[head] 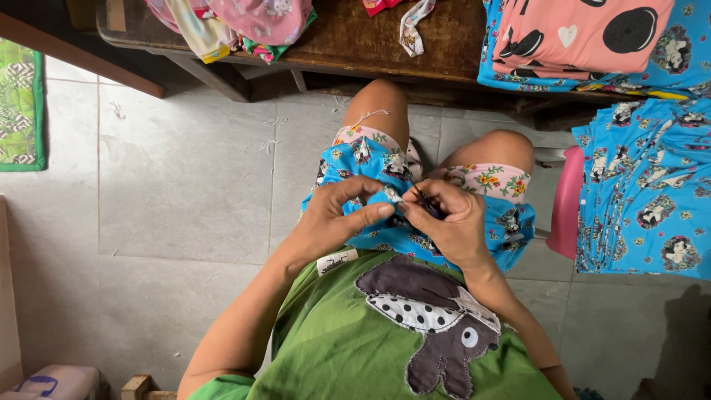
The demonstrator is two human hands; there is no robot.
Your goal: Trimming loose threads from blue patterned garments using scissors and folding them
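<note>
Your left hand (337, 215) pinches the blue cloth (370, 159) taut on your lap; your right hand (444, 218), at 3 o'clock, fingers closed on a small dark tool.

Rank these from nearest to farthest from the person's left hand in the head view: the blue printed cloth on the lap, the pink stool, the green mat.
1. Blue printed cloth, pinched in the left hand, on the lap.
2. Pink stool, off to the right.
3. Green mat, far left on the floor.
</note>
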